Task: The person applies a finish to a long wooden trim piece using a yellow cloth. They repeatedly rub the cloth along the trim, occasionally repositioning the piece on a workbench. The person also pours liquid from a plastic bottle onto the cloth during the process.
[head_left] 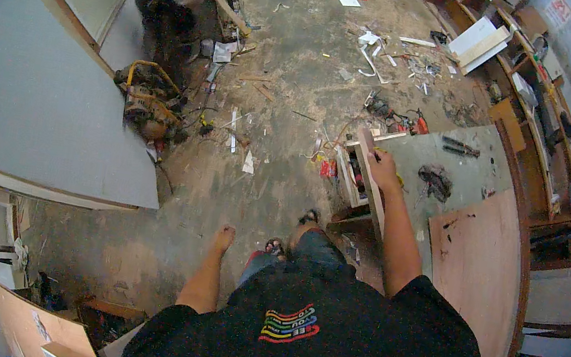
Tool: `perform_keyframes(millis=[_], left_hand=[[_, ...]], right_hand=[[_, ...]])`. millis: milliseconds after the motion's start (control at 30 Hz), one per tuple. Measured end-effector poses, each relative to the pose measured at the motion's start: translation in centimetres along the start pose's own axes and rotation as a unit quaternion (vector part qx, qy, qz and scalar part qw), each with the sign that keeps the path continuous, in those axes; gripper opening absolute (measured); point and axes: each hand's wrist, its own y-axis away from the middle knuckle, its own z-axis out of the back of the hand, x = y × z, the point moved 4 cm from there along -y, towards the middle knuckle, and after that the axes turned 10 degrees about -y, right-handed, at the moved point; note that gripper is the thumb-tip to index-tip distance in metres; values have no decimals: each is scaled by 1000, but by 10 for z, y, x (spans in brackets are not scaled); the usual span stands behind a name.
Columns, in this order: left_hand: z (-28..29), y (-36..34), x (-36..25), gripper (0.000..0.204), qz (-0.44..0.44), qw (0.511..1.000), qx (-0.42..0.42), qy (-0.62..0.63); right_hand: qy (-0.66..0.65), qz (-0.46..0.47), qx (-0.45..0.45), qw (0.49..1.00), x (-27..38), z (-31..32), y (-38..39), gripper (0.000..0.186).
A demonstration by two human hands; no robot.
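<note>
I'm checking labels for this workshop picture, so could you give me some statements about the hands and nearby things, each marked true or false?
1. The right hand is at the wooden strip along the left side of the bench. True.
2. The left hand is on the bench top. False: it is away from the bench, out to its left.
3. A wooden sheet lies on the bench. True.
4. The yellow-framed machine is on the bench. False: it is apart from the bench, farther left.

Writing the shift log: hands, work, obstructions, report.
Left hand out over floor, nothing visible in it. Right hand at wooden board, grip unclear. Nearby clutter: dark clump on workbench.
</note>
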Motion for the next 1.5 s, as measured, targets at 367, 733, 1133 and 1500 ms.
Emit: perform_keyframes(millis=[367, 733, 1133, 1500], left_hand=[[-49, -100, -192, 39, 6, 970, 120, -211], [-208, -142, -552, 36, -452, 767, 387, -240], [-290, -66, -619, 54, -726, 255, 554, -316], [-319, 13, -583, 68, -653, 172, 654, -342]], right_hand=[[-34, -25, -85, 995, 32, -23, -78, 34], [-25, -208, -244, 947, 46, -18, -5, 32], [202, -421, -491, 735, 16, 26, 227, 22], [173, -449, -432, 763, 28, -24, 135, 44]])
